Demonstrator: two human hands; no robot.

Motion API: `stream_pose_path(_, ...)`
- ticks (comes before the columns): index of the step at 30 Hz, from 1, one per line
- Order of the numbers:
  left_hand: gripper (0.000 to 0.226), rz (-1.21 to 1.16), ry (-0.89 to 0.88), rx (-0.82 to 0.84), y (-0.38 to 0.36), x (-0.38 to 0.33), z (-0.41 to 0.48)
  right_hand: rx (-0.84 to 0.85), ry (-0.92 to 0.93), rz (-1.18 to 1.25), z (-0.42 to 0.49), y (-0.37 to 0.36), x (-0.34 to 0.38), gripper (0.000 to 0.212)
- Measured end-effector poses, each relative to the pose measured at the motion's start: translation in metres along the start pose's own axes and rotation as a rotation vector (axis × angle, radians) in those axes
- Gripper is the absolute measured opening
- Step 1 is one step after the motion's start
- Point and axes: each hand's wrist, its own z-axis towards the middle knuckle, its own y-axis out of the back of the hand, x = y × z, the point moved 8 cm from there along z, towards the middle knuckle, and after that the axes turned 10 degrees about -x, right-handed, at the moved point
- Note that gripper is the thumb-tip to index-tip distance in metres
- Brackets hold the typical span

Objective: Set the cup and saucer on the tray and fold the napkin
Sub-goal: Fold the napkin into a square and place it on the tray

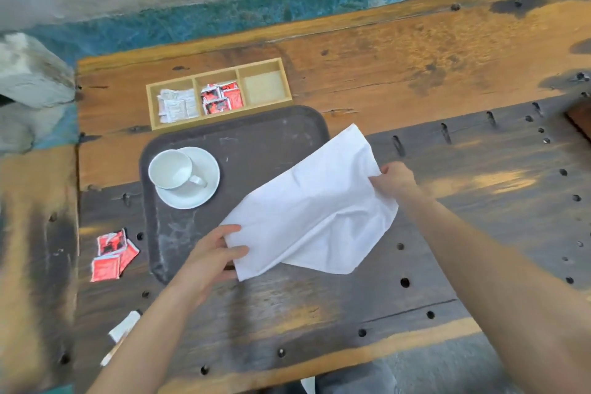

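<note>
The white cloth napkin [313, 211] is held spread in the air, partly over the right part of the dark, rounded-corner plastic tray [256, 144] and partly over the weathered wooden table [415, 57]. The left hand [211, 253] pinches its near-left corner between thumb and fingers; the right hand [395, 179] is closed on its far-right edge. The cloth sags and creases between the two grips. The white ceramic cup [171, 169] stands on its white round saucer [204, 189] at the tray's left, so that part of the task appears done and the fold remains. For a clean fold, the cloth should probably be pulled taut, laid flat, and its edges matched before creasing, well apart from the cup. Behind the tray sits a three-compartment wooden box [220, 91] of sachets; loose red packets [112, 254] lie to the tray's left.
</note>
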Motion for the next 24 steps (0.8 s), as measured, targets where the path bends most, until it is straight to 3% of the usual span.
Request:
stream_pose_path(3, 0.053, 0.366, -0.251, -0.2, 0.014, -0.02, 0.0, -0.102, 0.128, 0.088, -0.012, 0.006, 0.023, 0.023)
stream_pose_path(5, 0.049, 0.541, -0.486, -0.308, 0.011, -0.055, -0.011, -0.129, 0.357, 0.185, -0.027, 0.025, 0.053, 0.006)
stream_pose_path(9, 0.046, 0.533, -0.928, -0.226, -0.031, -0.158, -0.054, 0.048, 0.837, 0.152, -0.093, 0.064, 0.126, 0.02)
stream_pose_path(11, 0.059, 0.593, -1.128, -0.144, -0.058, -0.208, -0.079, 0.133, 0.97, 0.121, -0.131, 0.084, 0.157, 0.038)
stream_pose_path(12, 0.064, 0.635, -1.194, -0.101, -0.07, -0.228, -0.09, 0.162, 1.007, 0.111, -0.148, 0.094, 0.17, 0.037)
stream_pose_path(14, 0.058, 0.762, -1.307, -0.087, -0.084, -0.261, -0.109, 0.18, 1.067, 0.109, -0.174, 0.116, 0.193, 0.027)
stream_pose_path(16, 0.031, 0.903, -1.423, -0.199, -0.082, -0.287, -0.128, 0.17, 1.093, 0.13, -0.19, 0.14, 0.21, 0.021)
stream_pose_path(18, 0.019, 0.904, -1.465, -0.249, -0.067, -0.307, -0.144, 0.156, 1.087, 0.148, -0.196, 0.164, 0.219, 0.013)
stream_pose_path(24, 0.013, 0.796, -1.414, -0.281, -0.014, -0.35, -0.179, 0.101, 1.017, -0.129, -0.175, 0.186, 0.206, 0.035)
